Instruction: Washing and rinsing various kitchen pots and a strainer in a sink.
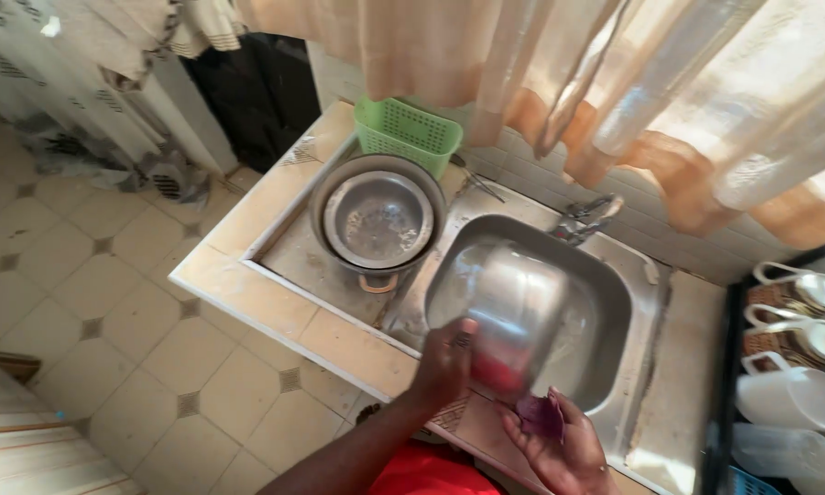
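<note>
- Closest to the camera, the right hand (559, 449) sits at the near edge of the sink, palm up and fingers loosely curled around a small dark purple scrubbing pad (540, 414). The pad sits right under the pot's rim.
- The left hand (444, 362) is clamped on the near-left rim of a shiny round stainless-steel pot (515, 307), thumb on top.
- That pot is tipped on its side over the basin, resting low in it. Its axis runs from the hands up and away toward the tap; the rounded outside faces the camera and there's a reddish reflection near the lower edge. Which end is the mouth, can't really tell, it's blurry.
- It's all inside the rectangular stainless-steel sink basin (614, 302), set in a beige tiled counter (275, 302).
- Off to the right, a dark rack with white mugs and clear plastic jugs (797, 367).
- Left of the sink, a wide grey metal pan with a smaller steel bowl nested inside (377, 220).
- Further back, a green plastic slotted basket (408, 133) and the metal tap (588, 218).
- No readable packages or labels anywhere.
</note>
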